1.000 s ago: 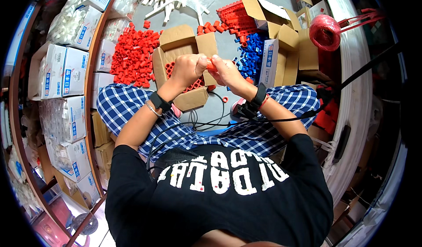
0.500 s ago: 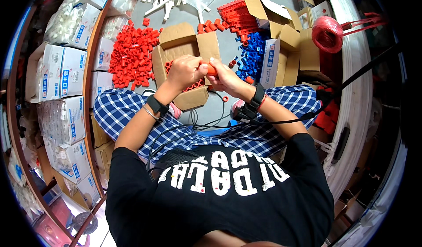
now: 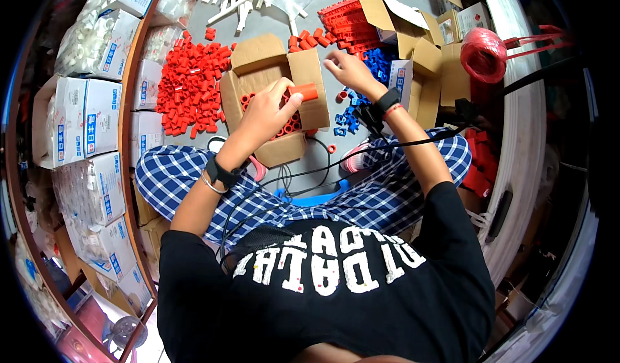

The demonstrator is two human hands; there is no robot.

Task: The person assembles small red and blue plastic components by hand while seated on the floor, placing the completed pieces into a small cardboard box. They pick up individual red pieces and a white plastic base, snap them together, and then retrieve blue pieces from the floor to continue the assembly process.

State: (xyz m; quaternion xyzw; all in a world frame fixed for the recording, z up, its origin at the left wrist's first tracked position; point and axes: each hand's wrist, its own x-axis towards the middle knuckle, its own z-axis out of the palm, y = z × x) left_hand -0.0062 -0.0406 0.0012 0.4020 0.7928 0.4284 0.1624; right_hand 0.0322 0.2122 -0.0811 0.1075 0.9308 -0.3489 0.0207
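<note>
My left hand (image 3: 266, 112) is closed around a red cylindrical pipe coupling (image 3: 305, 92), held level above an open cardboard box (image 3: 276, 152). Red couplings (image 3: 289, 128) lie inside that box, partly hidden under the hand. My right hand (image 3: 352, 73) is up beyond the box's right flap, its fingers loosely bent and slightly apart, with nothing visible in them. Just past it lie several loose red couplings (image 3: 311, 39) and a stack of red ridged strips (image 3: 349, 22). Small blue fittings (image 3: 354, 110) are heaped beneath and beside the right wrist.
A big heap of red couplings (image 3: 188, 88) spreads left of the box. White pipes (image 3: 242, 14) lie at the back. Open cartons (image 3: 426, 85) stand at the right, near a red twine roll (image 3: 483, 55). Shelved boxes (image 3: 87, 114) line the left. Black cables (image 3: 413, 145) cross my lap.
My hands have come apart. The left keeps the red coupling over the box, while the right has let go and moved away to the right and farther back.
</note>
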